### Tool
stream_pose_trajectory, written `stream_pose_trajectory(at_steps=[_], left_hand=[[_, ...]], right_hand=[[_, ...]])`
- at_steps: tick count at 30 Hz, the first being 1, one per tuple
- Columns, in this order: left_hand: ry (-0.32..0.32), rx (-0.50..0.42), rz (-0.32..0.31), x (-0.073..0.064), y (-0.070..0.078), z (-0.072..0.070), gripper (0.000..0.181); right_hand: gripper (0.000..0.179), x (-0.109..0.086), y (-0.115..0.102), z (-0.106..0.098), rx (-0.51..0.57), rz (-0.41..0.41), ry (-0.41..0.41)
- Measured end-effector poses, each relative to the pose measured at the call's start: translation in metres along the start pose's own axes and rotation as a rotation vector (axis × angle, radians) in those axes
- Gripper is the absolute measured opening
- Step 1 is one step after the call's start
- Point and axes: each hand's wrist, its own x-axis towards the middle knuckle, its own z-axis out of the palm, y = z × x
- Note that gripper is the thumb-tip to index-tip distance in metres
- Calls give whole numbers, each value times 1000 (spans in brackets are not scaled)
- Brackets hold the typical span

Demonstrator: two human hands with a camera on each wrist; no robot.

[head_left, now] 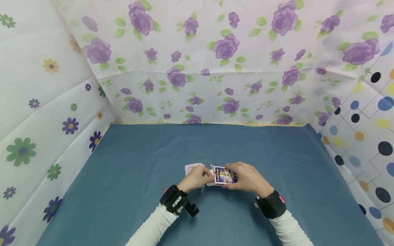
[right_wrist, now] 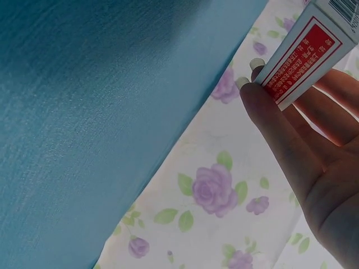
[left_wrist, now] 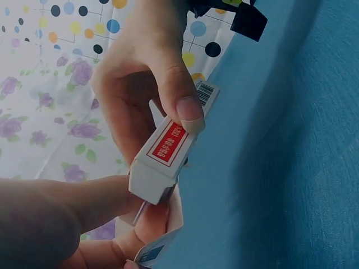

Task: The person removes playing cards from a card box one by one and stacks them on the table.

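A small playing card box point(head_left: 225, 175) with a purple picture on its face is held just above the blue cloth. My right hand point(head_left: 247, 177) grips it from the right, thumb against the narrow side with the red label. At the box's left end, my left hand point(head_left: 198, 177) pinches at the opening, where a loose flap point(left_wrist: 160, 246) sticks out. The fingers partly hide what lies between them there. Behind the left hand, pale cards with a pinkish pattern point(head_left: 192, 167) lie on the cloth. The right wrist view shows the label side point(right_wrist: 303, 61) of the box.
A blue cloth point(head_left: 147, 147) covers the table. Flower-printed sheets point(head_left: 197, 61) rise at the back and left, and a dotted sheet point(head_left: 366, 136) at the right. Black camera straps point(head_left: 175, 200) sit on both wrists.
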Motion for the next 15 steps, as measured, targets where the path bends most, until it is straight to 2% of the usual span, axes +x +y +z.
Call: stream_pose_trajectory(at_steps=[5,8,10,15], left_hand=[[16,-17,15,0,0,5,18],[6,-44,-4,-10,-6,9,17],[-6,-70,-13,-12,-8,10,16],[-28,-125,4,-1,-6,6,15]], right_hand=[[64,-3,2,-1,13,6,-14],[64,-8,-3,7,27,-4,-57],[64,-9,-4,9,21,-4,-68],[63,-6,1,3,-7,11,-20]])
